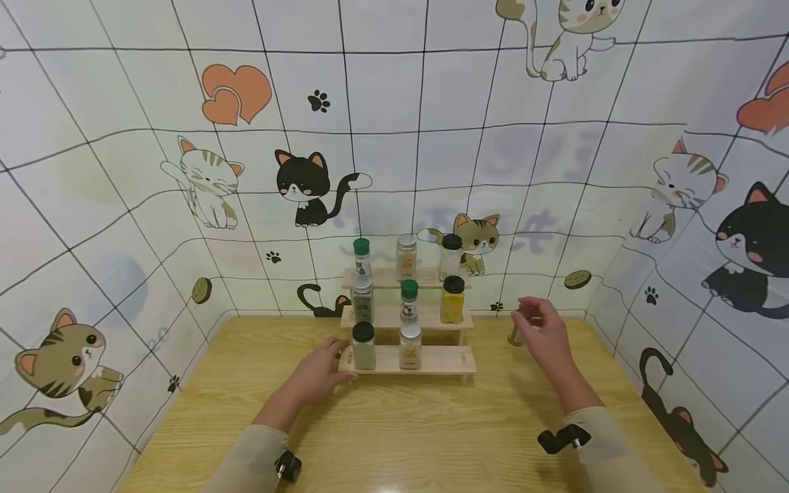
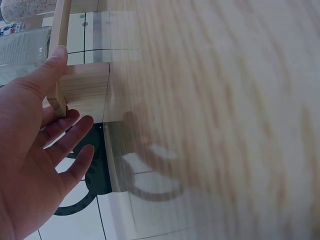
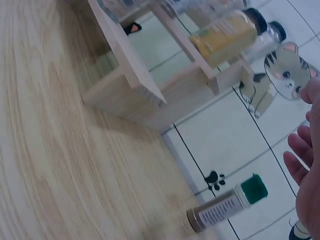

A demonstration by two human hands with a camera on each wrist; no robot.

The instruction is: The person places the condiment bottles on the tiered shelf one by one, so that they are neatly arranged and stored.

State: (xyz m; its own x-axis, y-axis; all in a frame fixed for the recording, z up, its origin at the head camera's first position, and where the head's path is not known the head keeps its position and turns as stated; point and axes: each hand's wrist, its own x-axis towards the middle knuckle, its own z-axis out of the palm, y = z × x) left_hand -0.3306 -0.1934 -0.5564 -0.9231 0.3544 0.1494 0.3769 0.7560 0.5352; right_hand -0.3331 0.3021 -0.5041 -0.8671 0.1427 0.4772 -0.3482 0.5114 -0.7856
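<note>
A three-step wooden spice rack [image 1: 440, 359] stands on the table, with several spice jars on its steps. At the left end of the bottom step, my left hand [image 1: 317, 373] holds the board, thumb on one face and fingertips by the other [image 2: 35, 135]. The black-capped jar [image 1: 364, 350] is the one nearest to it. To the right of the rack, a green-capped spice bottle [image 3: 225, 205] stands upright on the table. My right hand [image 1: 545, 335] is beside and above that bottle, fingers loosely bent, apart from it in the right wrist view.
On the bottom step there is also a pale-lidded jar [image 1: 409, 348]. The middle step bears a yellow jar [image 1: 453, 301] and a small green-capped bottle [image 1: 409, 301]. A cat-patterned wall covering [image 1: 382, 157] encloses the wooden table [image 1: 394, 438] at the back and sides.
</note>
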